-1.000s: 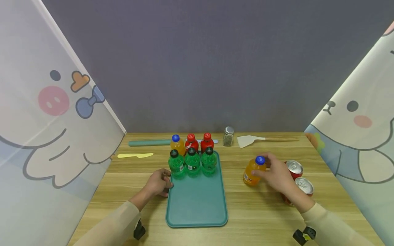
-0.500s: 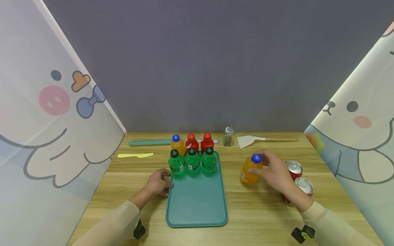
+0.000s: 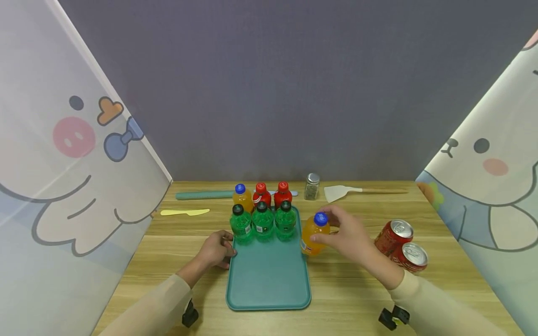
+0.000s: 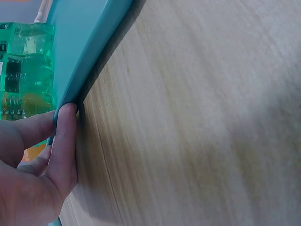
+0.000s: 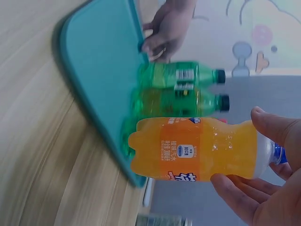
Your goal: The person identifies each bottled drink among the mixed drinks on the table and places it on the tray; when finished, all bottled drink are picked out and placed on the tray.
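Note:
My right hand (image 3: 349,235) grips a bottle of orange soda (image 3: 312,237) near its neck, above the tray's right edge. In the right wrist view the bottle (image 5: 188,149) hangs clear of the tray, its blue cap partly behind the fingers. With thumb and fingers, my left hand (image 4: 40,169) pinches the left rim of the teal tray (image 3: 269,280). Three green bottles (image 3: 262,224) with black caps stand in a row on the tray. Behind them are two red-capped red bottles (image 3: 283,198) and another orange bottle (image 3: 242,201), their lower parts hidden.
Two red cans (image 3: 391,239) are at the right, both tilted in view. Along the back lie a white spatula (image 3: 338,191), a spice jar (image 3: 311,187) and a teal stick (image 3: 203,195). A yellow knife (image 3: 185,212) lies left of the tray.
My right hand has carried the orange soda bottle leftward from the table to the tray's right edge, uncovering the red cans. The left hand stays at the tray's rim.

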The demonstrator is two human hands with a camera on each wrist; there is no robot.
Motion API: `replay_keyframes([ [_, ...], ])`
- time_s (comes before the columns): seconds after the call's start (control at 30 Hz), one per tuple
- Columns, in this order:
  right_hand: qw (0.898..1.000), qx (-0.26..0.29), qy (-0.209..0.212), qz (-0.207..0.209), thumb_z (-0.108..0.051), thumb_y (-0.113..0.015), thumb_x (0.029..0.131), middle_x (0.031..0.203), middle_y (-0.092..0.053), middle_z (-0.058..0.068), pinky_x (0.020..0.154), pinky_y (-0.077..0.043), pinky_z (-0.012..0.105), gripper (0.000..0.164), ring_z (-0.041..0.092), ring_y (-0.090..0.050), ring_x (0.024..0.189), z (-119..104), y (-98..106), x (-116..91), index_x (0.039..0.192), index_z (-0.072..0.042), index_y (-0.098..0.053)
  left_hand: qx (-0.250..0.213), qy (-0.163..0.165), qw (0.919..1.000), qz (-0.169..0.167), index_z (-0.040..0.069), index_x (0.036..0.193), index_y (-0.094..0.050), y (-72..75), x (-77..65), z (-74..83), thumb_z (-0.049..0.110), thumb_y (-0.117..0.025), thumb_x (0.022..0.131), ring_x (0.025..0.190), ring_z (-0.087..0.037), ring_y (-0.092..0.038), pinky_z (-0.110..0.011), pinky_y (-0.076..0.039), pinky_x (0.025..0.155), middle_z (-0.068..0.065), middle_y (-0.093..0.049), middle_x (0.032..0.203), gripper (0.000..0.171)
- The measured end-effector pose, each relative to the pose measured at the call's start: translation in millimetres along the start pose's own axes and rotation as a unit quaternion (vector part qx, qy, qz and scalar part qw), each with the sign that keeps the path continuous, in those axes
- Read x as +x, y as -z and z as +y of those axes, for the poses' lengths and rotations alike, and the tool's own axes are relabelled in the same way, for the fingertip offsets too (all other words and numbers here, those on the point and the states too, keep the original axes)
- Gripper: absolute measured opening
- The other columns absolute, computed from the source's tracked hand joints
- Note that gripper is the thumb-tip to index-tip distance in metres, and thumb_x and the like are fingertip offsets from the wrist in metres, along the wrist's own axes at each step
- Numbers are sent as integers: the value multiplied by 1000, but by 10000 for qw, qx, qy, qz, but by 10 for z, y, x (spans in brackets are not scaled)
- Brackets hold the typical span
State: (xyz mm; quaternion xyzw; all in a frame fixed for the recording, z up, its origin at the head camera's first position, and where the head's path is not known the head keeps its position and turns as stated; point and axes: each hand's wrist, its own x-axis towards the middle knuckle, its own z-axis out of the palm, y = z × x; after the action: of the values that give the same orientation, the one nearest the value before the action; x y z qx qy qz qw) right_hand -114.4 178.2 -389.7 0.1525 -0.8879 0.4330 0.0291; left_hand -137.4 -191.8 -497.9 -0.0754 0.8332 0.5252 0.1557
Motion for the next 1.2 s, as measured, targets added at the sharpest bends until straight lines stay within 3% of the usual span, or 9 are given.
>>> replay_keyframes([
  [0.33, 9964, 671, -33, -514, -16, -92, 77, 116, -73, 3, 79, -65, 30, 49, 31, -71, 111, -259, -420, 52, 118, -16, -63, -29, 31, 10000, -14, -6, 125, -55, -3, 10, -24, -10, -70, 89, 67, -22, -65, -38, -63, 51, -14, -59, 89, 39],
  [0.87, 9920, 572, 107, -1124, -24, -90, 80, 112, -72, -7, 77, -63, 26, 48, 22, -68, 108, -410, -965, 102, 119, -23, -62, -4, -12, 10000, -5, -7, 126, -55, 15, 15, -30, -11, -70, 88, 67, -22, -65, -39, -62, 50, -14, -59, 89, 41],
  [1.2, 9911, 504, 86, -1225, -27, -90, 81, 113, -72, -8, 81, -63, 27, 47, 21, -68, 110, -458, -1113, 103, 119, -24, -63, -69, 59, 9999, -47, -7, 127, -54, 12, 28, -44, -11, -68, 89, 68, -21, -66, -38, -63, 53, -14, -61, 90, 41],
])
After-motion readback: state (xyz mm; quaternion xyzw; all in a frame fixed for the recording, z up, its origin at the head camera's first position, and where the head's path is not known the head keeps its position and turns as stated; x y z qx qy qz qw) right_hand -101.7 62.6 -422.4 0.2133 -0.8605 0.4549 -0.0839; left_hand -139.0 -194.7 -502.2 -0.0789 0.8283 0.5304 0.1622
